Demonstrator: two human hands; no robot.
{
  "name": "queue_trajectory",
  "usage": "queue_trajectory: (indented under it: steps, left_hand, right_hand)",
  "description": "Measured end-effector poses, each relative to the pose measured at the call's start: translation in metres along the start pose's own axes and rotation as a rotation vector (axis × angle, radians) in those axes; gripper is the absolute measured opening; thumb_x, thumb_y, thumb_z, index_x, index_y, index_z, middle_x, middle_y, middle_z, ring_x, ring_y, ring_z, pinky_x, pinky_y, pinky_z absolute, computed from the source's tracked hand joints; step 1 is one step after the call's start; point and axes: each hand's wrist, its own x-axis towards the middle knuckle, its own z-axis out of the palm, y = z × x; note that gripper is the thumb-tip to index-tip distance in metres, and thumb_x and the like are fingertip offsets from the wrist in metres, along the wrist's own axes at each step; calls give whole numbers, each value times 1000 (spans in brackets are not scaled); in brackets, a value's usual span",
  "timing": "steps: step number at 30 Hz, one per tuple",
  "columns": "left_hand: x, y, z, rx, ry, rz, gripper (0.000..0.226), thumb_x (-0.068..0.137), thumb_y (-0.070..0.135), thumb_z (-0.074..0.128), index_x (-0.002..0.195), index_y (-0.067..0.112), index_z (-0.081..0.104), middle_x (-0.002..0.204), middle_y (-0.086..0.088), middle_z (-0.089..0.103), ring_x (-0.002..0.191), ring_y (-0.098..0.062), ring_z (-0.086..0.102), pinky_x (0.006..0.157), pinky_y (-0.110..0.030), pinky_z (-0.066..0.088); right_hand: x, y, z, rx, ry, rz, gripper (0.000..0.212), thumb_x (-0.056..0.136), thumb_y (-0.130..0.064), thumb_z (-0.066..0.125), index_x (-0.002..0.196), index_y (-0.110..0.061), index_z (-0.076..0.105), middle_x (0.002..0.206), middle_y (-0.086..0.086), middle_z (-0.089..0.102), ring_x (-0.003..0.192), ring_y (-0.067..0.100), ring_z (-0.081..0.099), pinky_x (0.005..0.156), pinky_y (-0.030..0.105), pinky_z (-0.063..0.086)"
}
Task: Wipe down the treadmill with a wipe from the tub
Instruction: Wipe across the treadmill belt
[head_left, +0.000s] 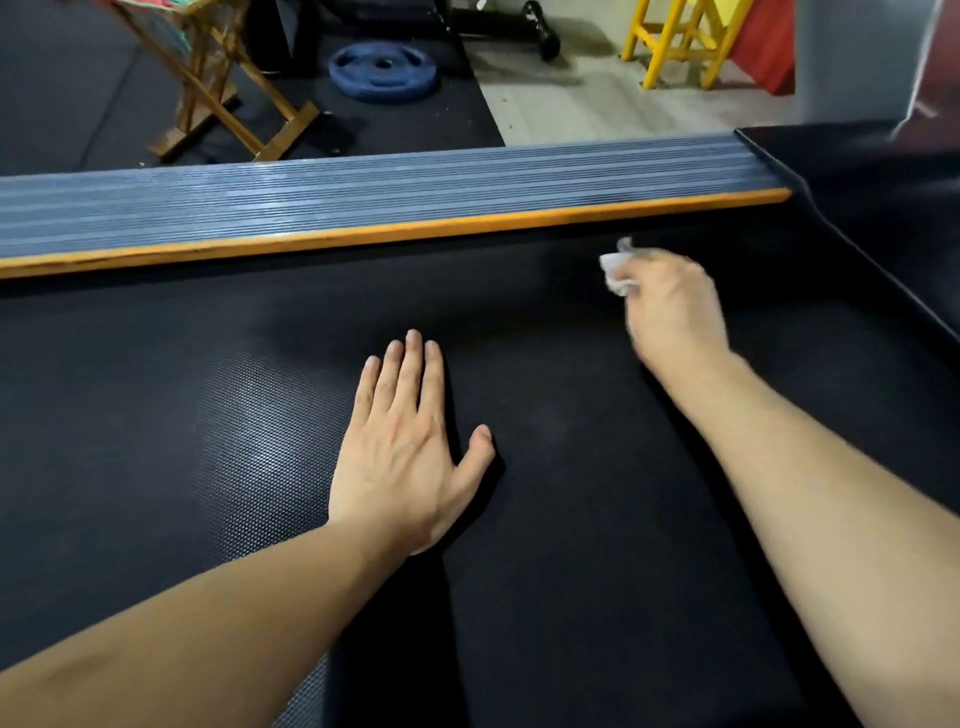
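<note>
My right hand (670, 306) has its fingers clamped on one crumpled wipe (615, 270), low over the treadmill belt (571, 519) near the ribbed side rail (363, 202). My left hand (410, 447) rests flat, fingers straight and together. Risk: the small wad slips out mid-stroke, or my braced palm shifts the belt. Count: one wipe, two hands, one rail; no tub in view.

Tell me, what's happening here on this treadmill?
A person is wiping down the treadmill belt. The right hand holds a crumpled white wipe near the belt's far edge, close to the ribbed blue side rail with its orange strip. That hand looks blurred, so it is probably mid-stroke. The left hand lies flat on the belt, fingers straight, as if bracing. The tub of wipes is not in view.
</note>
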Motion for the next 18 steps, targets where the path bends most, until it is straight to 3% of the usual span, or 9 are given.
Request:
queue_trajectory:
  steps: [3, 5, 7, 9, 11, 13, 15, 18]
  left_hand:
    - [1, 0, 0, -3, -11, 2, 94, 91, 66, 11, 162, 7, 3, 170, -11, -5, 157, -22, -8, 128, -41, -1]
    - [0, 0, 1, 12, -22, 2, 94, 91, 67, 10, 162, 6, 1, 170, -11, -6, 157, -21, -9, 128, -40, -1]
    - [1, 0, 0, 19, -22, -1, 95, 91, 68, 9, 162, 6, 1, 170, -11, -7, 157, -20, -10, 127, -40, -2]
    - [1, -1, -1, 22, -23, 0, 95, 89, 68, 10, 162, 7, 1, 170, -10, -7, 157, -20, -10, 127, -40, -3]
    - [2, -1, 0, 29, -21, -2, 95, 89, 68, 8, 162, 8, 0, 170, -9, -8, 157, -19, -10, 127, -39, -3]
    - [2, -1, 2, 31, -8, -2, 96, 88, 69, 6, 162, 9, -1, 170, -9, -8, 157, -19, -10, 127, -39, -4]
    - [1, -2, 4, 26, -2, -4, 97, 86, 69, 6, 163, 9, 0, 171, -8, -6, 157, -19, -9, 127, -39, -4]
    - [5, -3, 4, 36, 7, -9, 96, 86, 67, 8, 163, 9, 3, 171, -8, -4, 157, -19, -6, 127, -38, -4]
  right_hand:
    - [-29, -63, 24, 169, -7, -271, 34, 89, -16, 48, 102, -8, 78, 104, 17, 75, 90, 35, 70, 78, 24, 40]
    - [-59, -98, 43, 199, -107, -482, 44, 91, -25, 38, 111, -12, 75, 118, 12, 72, 96, 29, 66, 86, 27, 44]
    - [-69, -102, 42, 211, -175, -552, 47, 93, -30, 36, 118, -17, 72, 131, 5, 67, 105, 21, 59, 96, 21, 40]
    - [-59, -68, 34, 193, -101, -489, 43, 93, -30, 39, 117, -21, 74, 127, 4, 69, 109, 20, 58, 99, 18, 36]
    - [-51, -17, 20, 144, 38, -255, 39, 93, -28, 42, 114, -24, 74, 119, 7, 71, 112, 27, 61, 100, 28, 41]
    - [-61, 25, 7, 53, 95, -49, 32, 96, -10, 50, 116, -17, 73, 121, 10, 68, 114, 32, 59, 98, 36, 44]
    - [-76, 39, 6, 62, 147, 34, 37, 96, 3, 54, 125, -12, 70, 128, 6, 64, 116, 29, 56, 96, 33, 43]
    - [-76, 37, 13, 139, 211, 66, 37, 98, 0, 53, 126, -17, 70, 132, 0, 62, 121, 22, 54, 96, 21, 36]
